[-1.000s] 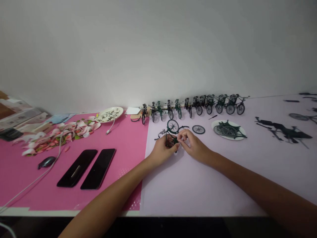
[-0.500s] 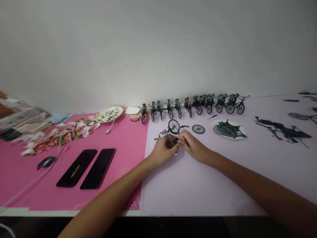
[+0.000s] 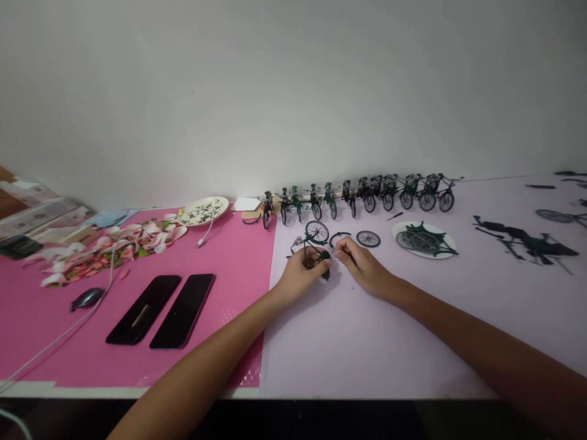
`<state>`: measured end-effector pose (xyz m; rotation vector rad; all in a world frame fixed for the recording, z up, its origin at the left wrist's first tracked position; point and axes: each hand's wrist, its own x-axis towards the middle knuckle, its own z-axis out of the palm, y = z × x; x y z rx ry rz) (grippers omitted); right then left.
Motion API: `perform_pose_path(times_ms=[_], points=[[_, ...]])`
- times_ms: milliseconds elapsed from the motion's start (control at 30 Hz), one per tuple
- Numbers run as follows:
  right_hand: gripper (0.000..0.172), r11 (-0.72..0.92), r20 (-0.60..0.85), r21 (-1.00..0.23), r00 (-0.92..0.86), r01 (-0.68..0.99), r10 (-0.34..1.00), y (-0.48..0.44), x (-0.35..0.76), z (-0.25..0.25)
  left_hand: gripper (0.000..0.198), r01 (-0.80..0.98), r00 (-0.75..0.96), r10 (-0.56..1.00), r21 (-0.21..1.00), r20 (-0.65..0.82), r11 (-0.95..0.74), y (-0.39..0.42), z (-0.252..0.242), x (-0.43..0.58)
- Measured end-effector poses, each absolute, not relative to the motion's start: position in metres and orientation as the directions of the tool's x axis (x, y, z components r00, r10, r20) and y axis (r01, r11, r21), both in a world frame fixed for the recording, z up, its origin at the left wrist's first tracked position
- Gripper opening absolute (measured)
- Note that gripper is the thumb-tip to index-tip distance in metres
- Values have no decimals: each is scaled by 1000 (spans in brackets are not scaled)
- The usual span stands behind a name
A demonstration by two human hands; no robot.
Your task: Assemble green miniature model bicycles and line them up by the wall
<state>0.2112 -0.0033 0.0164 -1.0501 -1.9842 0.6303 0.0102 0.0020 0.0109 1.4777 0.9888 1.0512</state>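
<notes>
My left hand (image 3: 300, 275) is wrapped round a small dark green model bicycle (image 3: 308, 244). One spoked wheel (image 3: 317, 231) of the bicycle points away from me, and my fingers hide much of the frame. Close on the right, my right hand (image 3: 360, 264) is closed in a pinch beside the bicycle. What sits in its fingertips is too small and hidden to make out. A curved black mudguard-like strip (image 3: 340, 236) lies just beyond my right fingertips. Past it, a loose spoked wheel (image 3: 368, 238) rests flat on the table.
Several finished-looking model bicycles (image 3: 387, 190) stand along the wall. A white plate (image 3: 450, 252) bears wheels and frames; dark parts (image 3: 525, 238) lie right of it. A thin black tool (image 3: 395, 216) lies behind. Two phones (image 3: 182, 311), petals (image 3: 114, 250) and another plate (image 3: 223, 211) are left.
The thin dark tool that stuck out of my right hand no longer shows. My right fingers have drawn slightly away from the bicycle. A tiny dark speck now shows on the table below.
</notes>
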Motion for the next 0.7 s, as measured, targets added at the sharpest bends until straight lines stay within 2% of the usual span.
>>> perform_pose_path(times_ms=[100, 200, 267, 333, 700], points=[[37, 502, 312, -680, -408, 534, 858, -3, 218, 26, 31, 58, 256, 960, 990, 111, -130, 4, 10, 9], [33, 412, 61, -639, -492, 650, 869, -1, 231, 37, 28, 81, 236, 964, 986, 121, -144, 5, 9, 8], [25, 340, -117, -660, -539, 670, 834, 1, 240, 43, 29, 97, 229, 965, 984, 125, -151, 6, 8, 7], [22, 306, -204, -683, -575, 664, 793, 4, 245, 46, 30, 105, 227, 966, 983, 126, -153, 6, 8, 7], [18, 333, -239, -668, -616, 665, 751, -4, 239, 52, 28, 114, 211, 970, 983, 118, -144, 5, 9, 8]])
